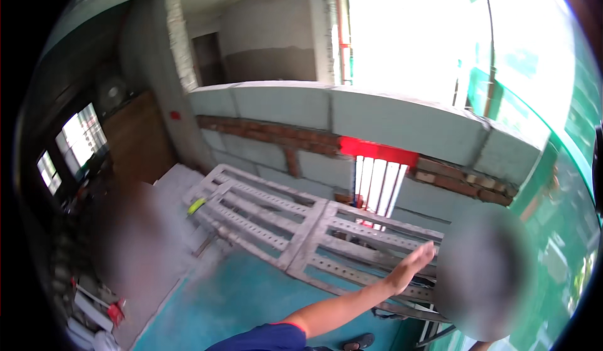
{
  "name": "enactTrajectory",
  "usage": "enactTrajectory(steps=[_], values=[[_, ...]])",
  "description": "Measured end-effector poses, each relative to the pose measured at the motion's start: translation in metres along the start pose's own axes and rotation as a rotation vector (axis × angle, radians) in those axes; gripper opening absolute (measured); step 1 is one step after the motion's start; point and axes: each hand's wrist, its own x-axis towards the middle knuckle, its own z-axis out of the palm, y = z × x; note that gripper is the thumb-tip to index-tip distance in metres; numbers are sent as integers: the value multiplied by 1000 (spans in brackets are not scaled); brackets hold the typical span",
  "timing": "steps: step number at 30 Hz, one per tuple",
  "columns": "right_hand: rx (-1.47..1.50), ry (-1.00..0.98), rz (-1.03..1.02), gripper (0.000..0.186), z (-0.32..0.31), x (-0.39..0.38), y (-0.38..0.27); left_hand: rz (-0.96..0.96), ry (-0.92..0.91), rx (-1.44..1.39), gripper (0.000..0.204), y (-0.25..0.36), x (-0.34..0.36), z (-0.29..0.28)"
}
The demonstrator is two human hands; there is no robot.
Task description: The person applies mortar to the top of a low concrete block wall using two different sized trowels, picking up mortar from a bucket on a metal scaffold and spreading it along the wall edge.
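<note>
My left hand [411,267] is stretched out to the right, its bare forearm coming from a dark blue sleeve [264,338] at the lower edge. The fingers are extended, and I see nothing held in them. Behind and below it lies a grey metal scaffold platform [301,235] with perforated slats; whether the hand touches it I cannot tell. A blurred grey patch [483,272] lies just right of the fingertips and hides what is there. My right hand is not in view.
Beyond the platform runs a low wall of grey blocks [402,121] with brick courses and a red strip [377,151] above a barred opening. Green netting [553,225] hangs at right. A yellow-green item [196,206] sits at the platform's left end. A shoe [359,342] shows below.
</note>
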Motion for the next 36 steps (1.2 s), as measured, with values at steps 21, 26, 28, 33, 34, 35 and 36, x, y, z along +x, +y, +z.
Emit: enactTrajectory(steps=[21,26,28,33,34,35,36], values=[[-1747,-2448,439,14,37,-333,543,165,1046,88,25,110,-574,-262],[-1926,-1480,1433,29,183,-530,591,101,1550,144,27,131,-714,-372],[-1962,-1805,1319,35,241,-608,616,126,1766,38,29,115,-771,-414],[-1194,-3001,363,31,364,-765,738,-665,1860,627,23,34,-874,-511],[-1052,-3002,526,33,382,-843,717,-1293,1512,1167,22,5,-932,-483],[-990,-2961,663,35,407,-892,706,-1323,1592,855,22,-19,-952,-466],[-1128,-2801,894,38,425,-913,695,-1068,1944,-156,20,-41,-931,-468]])
